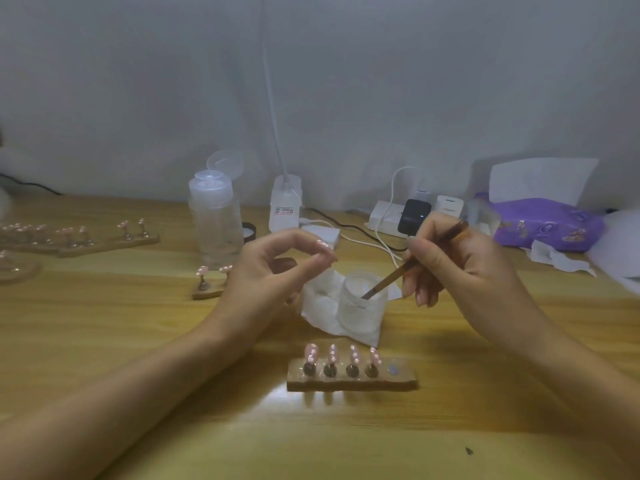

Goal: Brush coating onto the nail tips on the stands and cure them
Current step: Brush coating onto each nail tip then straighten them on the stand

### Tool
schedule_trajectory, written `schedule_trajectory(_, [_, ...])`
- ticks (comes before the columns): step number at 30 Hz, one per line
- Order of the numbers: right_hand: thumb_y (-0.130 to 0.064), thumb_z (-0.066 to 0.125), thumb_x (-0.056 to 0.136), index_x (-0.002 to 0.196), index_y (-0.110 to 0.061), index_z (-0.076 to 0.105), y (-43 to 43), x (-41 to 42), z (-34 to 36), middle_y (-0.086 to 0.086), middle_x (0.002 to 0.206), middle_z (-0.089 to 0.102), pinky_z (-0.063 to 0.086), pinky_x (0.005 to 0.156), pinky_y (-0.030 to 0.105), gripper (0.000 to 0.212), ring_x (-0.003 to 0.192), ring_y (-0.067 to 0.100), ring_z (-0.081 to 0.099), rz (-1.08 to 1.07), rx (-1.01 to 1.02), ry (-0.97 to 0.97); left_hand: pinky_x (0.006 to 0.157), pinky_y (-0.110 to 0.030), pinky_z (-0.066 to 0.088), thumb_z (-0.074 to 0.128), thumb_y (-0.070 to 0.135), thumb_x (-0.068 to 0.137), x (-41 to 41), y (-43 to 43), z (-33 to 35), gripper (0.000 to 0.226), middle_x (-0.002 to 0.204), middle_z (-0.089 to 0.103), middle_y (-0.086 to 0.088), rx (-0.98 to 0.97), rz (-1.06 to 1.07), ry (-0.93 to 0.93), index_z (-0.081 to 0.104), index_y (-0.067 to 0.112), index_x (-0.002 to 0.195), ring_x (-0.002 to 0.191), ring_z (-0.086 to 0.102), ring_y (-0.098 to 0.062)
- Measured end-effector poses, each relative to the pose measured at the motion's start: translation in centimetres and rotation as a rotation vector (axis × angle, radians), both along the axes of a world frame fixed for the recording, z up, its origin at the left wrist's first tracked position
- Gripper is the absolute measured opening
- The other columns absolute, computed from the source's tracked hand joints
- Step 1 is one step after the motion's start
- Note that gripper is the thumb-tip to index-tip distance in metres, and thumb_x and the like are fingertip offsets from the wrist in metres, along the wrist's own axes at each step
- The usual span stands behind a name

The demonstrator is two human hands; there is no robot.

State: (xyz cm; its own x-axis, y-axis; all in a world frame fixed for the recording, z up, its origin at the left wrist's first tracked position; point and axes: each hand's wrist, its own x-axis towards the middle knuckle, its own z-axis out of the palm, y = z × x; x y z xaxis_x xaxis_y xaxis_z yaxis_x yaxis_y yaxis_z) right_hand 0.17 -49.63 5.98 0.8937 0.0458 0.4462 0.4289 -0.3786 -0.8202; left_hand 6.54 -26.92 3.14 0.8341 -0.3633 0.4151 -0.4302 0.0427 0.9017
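My right hand grips a brown brush whose tip dips into a small frosted glass jar standing on a white tissue. My left hand hovers left of the jar, thumb and forefinger pinched on what looks like a pink nail tip on a small stand; the stand is mostly hidden. A wooden stand base in front of the jar carries several pink nail tips on upright pegs, with one empty spot at its right end.
More stands with pink tips sit at far left and behind my left hand. A clear pump bottle, a white bottle, a power strip with chargers and cables, and a purple tissue pack line the back.
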Motion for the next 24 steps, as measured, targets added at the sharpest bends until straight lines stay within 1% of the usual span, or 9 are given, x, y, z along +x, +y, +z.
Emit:
schedule_trajectory(3, [-0.031, 0.053, 0.094, 0.087, -0.001, 0.054, -0.2, -0.1, -0.6, 0.016, 0.067, 0.068, 0.051, 0.050, 0.026, 0.031, 0.052, 0.026, 0.063, -0.007, 0.068, 0.009, 0.046, -0.015, 0.041, 0.072, 0.036, 0.082, -0.6, 0.0, -0.3, 0.003, 0.088, 0.072, 0.003, -0.090, -0.071, -0.084, 0.074, 0.034, 0.081, 0.051, 0.052, -0.005])
schedule_trajectory(5, [-0.032, 0.052, 0.095, 0.086, -0.002, 0.055, -0.6, -0.3, -0.6, 0.016, 0.067, 0.068, 0.052, 0.048, 0.026, 0.031, 0.052, 0.025, 0.063, -0.055, 0.130, -0.033, 0.044, -0.016, 0.043, 0.071, 0.028, 0.086, -0.8, 0.1, -0.4, 0.006, 0.083, 0.072, 0.001, -0.143, -0.085, -0.172, 0.074, 0.032, 0.084, 0.050, 0.056, -0.007])
schedule_trajectory(7, [-0.034, 0.053, 0.095, 0.082, -0.010, 0.056, -1.0, -0.4, -0.6, 0.015, 0.066, 0.067, 0.051, 0.047, 0.025, 0.028, 0.050, 0.023, 0.061, -0.102, 0.238, -0.063, 0.045, -0.013, 0.043, 0.073, 0.016, 0.088, -0.8, 0.1, -0.5, 0.007, 0.080, 0.072, 0.001, -0.158, -0.087, -0.215, 0.075, 0.023, 0.086, 0.050, 0.060, -0.008])
schedule_trajectory(9, [-0.035, 0.054, 0.094, 0.078, -0.017, 0.057, -1.2, -0.3, -1.0, 0.013, 0.064, 0.067, 0.049, 0.045, 0.024, 0.025, 0.048, 0.019, 0.058, -0.129, 0.360, -0.053, 0.048, -0.010, 0.044, 0.070, 0.008, 0.088, -0.7, 0.1, -0.7, 0.005, 0.082, 0.074, 0.001, -0.125, -0.078, -0.231, 0.074, 0.010, 0.091, 0.051, 0.063, -0.009])
schedule_trajectory(11, [-0.033, 0.055, 0.092, 0.077, -0.015, 0.056, -1.2, 0.0, -1.8, 0.011, 0.060, 0.065, 0.046, 0.043, 0.021, 0.023, 0.045, 0.015, 0.055, -0.140, 0.484, -0.013, 0.049, -0.011, 0.046, 0.068, 0.009, 0.087, -0.6, 0.1, -0.9, 0.013, 0.087, 0.075, 0.000, -0.090, -0.065, -0.236, 0.074, 0.006, 0.098, 0.055, 0.067, -0.012])
schedule_trajectory(15, [-0.032, 0.060, 0.085, 0.075, -0.013, 0.056, -1.2, 0.4, -2.8, 0.007, 0.056, 0.064, 0.042, 0.041, 0.016, 0.022, 0.042, 0.009, 0.051, -0.182, 0.690, 0.121, 0.052, -0.015, 0.049, 0.069, 0.016, 0.087, -0.3, 0.0, -1.2, 0.014, 0.091, 0.076, -0.001, -0.056, -0.034, -0.213, 0.075, 0.012, 0.098, 0.060, 0.068, -0.014])
schedule_trajectory(18, [-0.035, 0.062, 0.083, 0.073, -0.016, 0.060, -1.3, 0.6, -2.9, 0.005, 0.056, 0.064, 0.043, 0.041, 0.015, 0.021, 0.042, 0.007, 0.051, -0.205, 0.767, 0.163, 0.056, -0.023, 0.053, 0.070, 0.020, 0.085, 0.0, 0.0, -1.4, 0.012, 0.099, 0.075, 0.001, -0.009, 0.024, -0.191, 0.076, 0.016, 0.095, 0.062, 0.065, -0.019])
schedule_trajectory(21, [-0.035, 0.057, 0.093, 0.076, -0.015, 0.057, -1.4, 0.8, -2.7, 0.005, 0.054, 0.062, 0.043, 0.042, 0.015, 0.027, 0.043, 0.008, 0.051, -0.232, 0.821, 0.191, 0.054, -0.021, 0.051, 0.073, 0.025, 0.084, 0.2, 0.1, -1.5, 0.011, 0.100, 0.075, 0.008, 0.077, 0.077, -0.165, 0.077, 0.022, 0.094, 0.060, 0.060, -0.013])
schedule_trajectory(24, [-0.029, 0.051, 0.100, 0.077, -0.014, 0.055, -1.5, 0.9, -2.7, 0.005, 0.053, 0.062, 0.043, 0.041, 0.015, 0.028, 0.042, 0.008, 0.050, -0.243, 0.854, 0.203, 0.059, -0.024, 0.048, 0.076, 0.026, 0.082, 0.2, 0.0, -1.5, 0.007, 0.091, 0.072, 0.017, 0.164, 0.116, -0.173, 0.076, 0.028, 0.089, 0.062, 0.050, -0.011])
